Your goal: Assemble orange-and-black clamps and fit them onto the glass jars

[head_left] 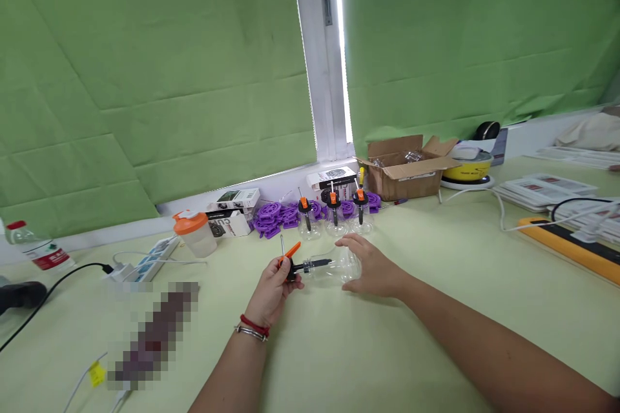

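My left hand [278,287] is closed around a black pump top [291,271] with an orange lever and a thin metal spout. A black tube runs from this top through the neck of a clear bottle [346,264]. The bottle lies on its side between my hands, its base toward the right. My right hand [375,266] grips the wide base, thumb below and fingers above. Whether the top is fastened to the neck I cannot tell. Behind my hands, three similar clear bottles [335,224] with black and orange tops stand upright.
Purple plastic parts [271,216] and printed boxes [232,224] line the wall. An open cardboard box [409,174] stands at the back right. An orange-lidded cup [196,235], a power strip [157,258] and cables are on the left. A yellow-and-black bar [571,248] lies at right.
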`<state>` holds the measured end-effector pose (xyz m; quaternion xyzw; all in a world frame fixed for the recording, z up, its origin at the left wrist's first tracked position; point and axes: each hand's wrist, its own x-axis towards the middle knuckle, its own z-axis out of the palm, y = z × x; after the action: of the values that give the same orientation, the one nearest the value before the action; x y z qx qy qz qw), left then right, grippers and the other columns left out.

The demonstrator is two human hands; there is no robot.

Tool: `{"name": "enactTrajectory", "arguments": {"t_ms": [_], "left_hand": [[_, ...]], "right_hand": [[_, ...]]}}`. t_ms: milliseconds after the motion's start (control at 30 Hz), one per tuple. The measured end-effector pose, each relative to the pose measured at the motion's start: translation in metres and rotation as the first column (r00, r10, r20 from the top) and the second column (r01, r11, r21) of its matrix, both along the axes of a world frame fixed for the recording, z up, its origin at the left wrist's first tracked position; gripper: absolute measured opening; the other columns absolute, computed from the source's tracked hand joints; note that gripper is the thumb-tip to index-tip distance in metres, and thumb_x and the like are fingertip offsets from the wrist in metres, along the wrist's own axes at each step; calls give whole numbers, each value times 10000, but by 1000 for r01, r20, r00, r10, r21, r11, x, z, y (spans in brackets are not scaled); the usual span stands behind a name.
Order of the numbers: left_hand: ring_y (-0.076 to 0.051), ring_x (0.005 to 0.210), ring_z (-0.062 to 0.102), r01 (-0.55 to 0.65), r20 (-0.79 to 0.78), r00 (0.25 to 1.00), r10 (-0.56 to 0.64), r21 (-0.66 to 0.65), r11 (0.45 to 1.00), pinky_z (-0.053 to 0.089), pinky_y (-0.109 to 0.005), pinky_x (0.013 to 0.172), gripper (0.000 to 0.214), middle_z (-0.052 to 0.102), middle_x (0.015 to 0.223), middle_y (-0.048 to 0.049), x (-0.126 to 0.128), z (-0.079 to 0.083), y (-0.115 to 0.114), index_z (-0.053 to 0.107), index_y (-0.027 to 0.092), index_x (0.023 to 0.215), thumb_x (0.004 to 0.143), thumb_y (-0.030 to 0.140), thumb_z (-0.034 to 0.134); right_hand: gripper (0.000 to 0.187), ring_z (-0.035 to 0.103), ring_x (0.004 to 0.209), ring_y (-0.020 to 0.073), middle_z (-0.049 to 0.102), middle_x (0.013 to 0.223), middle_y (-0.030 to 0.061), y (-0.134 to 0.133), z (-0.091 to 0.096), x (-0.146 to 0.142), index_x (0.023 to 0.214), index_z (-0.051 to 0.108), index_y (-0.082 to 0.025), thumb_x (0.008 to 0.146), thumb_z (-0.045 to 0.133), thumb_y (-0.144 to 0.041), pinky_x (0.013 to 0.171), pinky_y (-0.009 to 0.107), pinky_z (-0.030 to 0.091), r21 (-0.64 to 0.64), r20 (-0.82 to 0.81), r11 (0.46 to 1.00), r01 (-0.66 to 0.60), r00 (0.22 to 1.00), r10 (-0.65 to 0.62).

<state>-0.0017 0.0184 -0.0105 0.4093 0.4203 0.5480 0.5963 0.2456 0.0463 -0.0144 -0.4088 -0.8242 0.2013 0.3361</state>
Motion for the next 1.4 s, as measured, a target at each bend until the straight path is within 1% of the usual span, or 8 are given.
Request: {"name": "enactTrajectory", "arguments": {"t_ms": [300,533,700,900,1067,1200,1300,1400], "left_hand": [[-121,632,567,64,-89,994,-64,-5,998,487,-287,616,364,585,778,-23,5,3,-5,595,151,878,694,457,668],[-126,642,586,77,-83,994,-78,-12,997,497,-299,641,367,596,789,-26,7,3,-6,593,147,896,693,443,674],[-114,618,576,87,-103,991,-91,-38,995,494,-288,613,362,583,782,-9,8,4,-6,563,156,880,698,451,669],[-101,514,526,25,-133,991,-36,-83,996,325,-198,389,417,545,632,11,11,1,-5,531,166,826,740,574,551],[-89,411,487,8,-284,957,-57,-170,985,208,-187,345,528,526,576,27,12,4,-7,513,176,921,749,667,430],[-76,372,446,37,-388,917,-95,-154,987,157,-188,339,531,534,601,34,12,8,-9,490,176,953,774,663,377],[-74,350,415,31,-425,901,-91,-145,989,150,-192,335,508,514,568,47,13,8,-9,475,181,940,787,652,362],[-72,336,397,17,-410,909,-72,-135,991,140,-193,333,469,517,556,48,14,8,-9,459,193,871,789,645,366]], "right_hand": [[793,409,1203,280,391,1314,92,-1,-7,-5,1230,446,-257,521,770,-403,966,438,399,28,-23,1000,-10,1000,11],[793,429,1165,294,420,1281,101,-4,-6,-10,1206,461,-243,493,785,-370,948,447,403,104,20,995,7,1000,-9],[778,420,1164,285,453,1239,115,-6,-1,-12,1184,470,-205,485,789,-324,961,427,384,218,58,976,-17,998,5],[718,444,1111,290,486,1173,113,-12,1,-16,1152,482,-200,501,768,-297,954,430,367,337,83,940,-50,996,23],[628,447,1079,292,487,1122,112,-13,1,-17,1155,473,-210,573,706,-256,958,453,346,414,111,907,-83,993,41],[600,440,1080,286,472,1115,128,-11,0,-16,1162,461,-179,608,681,-247,934,444,373,468,120,871,-150,987,106],[589,433,1082,281,469,1111,130,-11,0,-15,1164,459,-170,620,674,-240,930,440,381,491,120,854,-170,985,127],[598,437,1059,278,469,1094,130,-13,1,-16,1167,453,-165,627,677,-293,910,438,396,482,99,862,-158,987,125]]}}
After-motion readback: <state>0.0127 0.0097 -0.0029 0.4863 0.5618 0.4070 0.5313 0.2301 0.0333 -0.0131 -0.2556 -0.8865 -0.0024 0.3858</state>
